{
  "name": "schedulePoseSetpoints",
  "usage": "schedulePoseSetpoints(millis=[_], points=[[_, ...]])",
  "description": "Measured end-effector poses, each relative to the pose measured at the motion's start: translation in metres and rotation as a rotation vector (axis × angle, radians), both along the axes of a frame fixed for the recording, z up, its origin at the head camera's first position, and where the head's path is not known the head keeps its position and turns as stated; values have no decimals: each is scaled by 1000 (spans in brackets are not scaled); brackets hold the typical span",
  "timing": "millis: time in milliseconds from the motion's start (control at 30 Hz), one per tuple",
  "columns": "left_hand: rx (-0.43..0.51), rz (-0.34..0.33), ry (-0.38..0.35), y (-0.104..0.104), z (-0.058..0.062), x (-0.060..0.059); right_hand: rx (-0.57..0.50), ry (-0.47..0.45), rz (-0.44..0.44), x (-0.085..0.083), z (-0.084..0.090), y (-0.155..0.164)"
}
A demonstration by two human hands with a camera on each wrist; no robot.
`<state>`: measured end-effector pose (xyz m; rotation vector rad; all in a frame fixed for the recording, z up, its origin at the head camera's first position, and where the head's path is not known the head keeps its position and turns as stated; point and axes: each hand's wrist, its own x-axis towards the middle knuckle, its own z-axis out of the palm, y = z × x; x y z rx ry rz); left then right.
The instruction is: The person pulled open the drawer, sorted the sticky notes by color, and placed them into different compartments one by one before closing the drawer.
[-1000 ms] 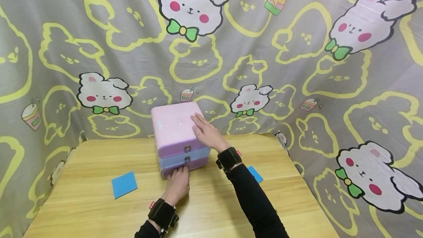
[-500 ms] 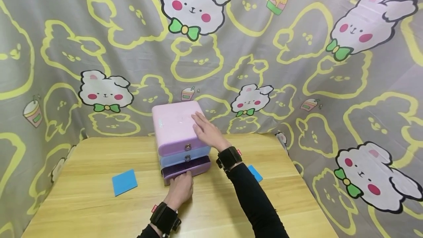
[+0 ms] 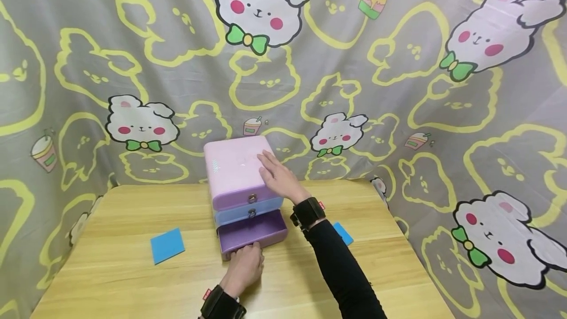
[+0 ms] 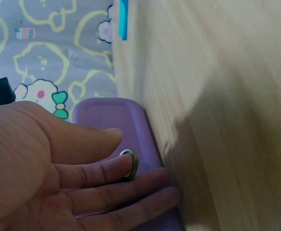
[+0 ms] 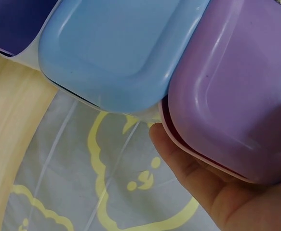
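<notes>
A small pink drawer box (image 3: pixel 232 164) stands at the back of the wooden table in the head view. Its top drawer (image 3: pixel 230 202) is purple and its middle drawer (image 3: pixel 235 216) blue; both look closed. The purple bottom drawer (image 3: pixel 261 226) is pulled out, and I see nothing inside it. My left hand (image 3: pixel 246 266) is at its front; in the left wrist view the index finger hooks the metal ring pull (image 4: pixel 135 166). With fingers extended, my right hand (image 3: pixel 280 177) rests on the box's top right edge. In the right wrist view its thumb (image 5: pixel 171 156) lies along the box's side.
A blue square (image 3: pixel 167 245) lies on the table (image 3: pixel 115 220) to the left. Another blue piece (image 3: pixel 343 233) is partly hidden by the right sleeve. A grey cartoon-print curtain (image 3: pixel 195 82) hangs close behind the box and along both sides.
The bottom drawer was closed one second ago and has slid out toward me, with my left hand moving back along with it. My right hand has stayed on the box.
</notes>
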<state>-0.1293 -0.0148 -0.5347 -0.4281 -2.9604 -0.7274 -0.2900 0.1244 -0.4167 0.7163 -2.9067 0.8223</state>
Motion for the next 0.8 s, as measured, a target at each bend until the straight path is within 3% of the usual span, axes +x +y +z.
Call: schedulePoseSetpoints(millis=[367, 800], points=[[12, -39, -39, 8, 5, 19, -10, -2, 5, 0, -1, 1], [18, -43, -121, 9, 7, 24, -21, 2, 2, 1, -1, 1]])
